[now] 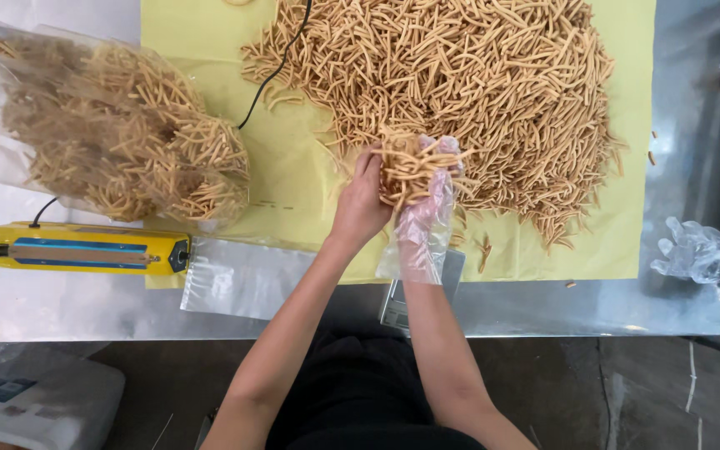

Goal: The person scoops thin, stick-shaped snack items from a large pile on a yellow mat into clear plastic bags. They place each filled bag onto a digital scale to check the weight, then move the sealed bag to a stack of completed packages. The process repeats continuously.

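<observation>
Head view: you cup a bundle of snack sticks (410,171) between both hands at the near edge of the big stick heap (477,75) on the yellow sheet (293,158). Left hand (362,200), bare, closes round the bundle's side; right hand (435,196), in a loose clear glove, closes under it, keeping sticks aligned. Left of the heap sit filled bags (118,133) and a yellow sealer (77,248).
</observation>
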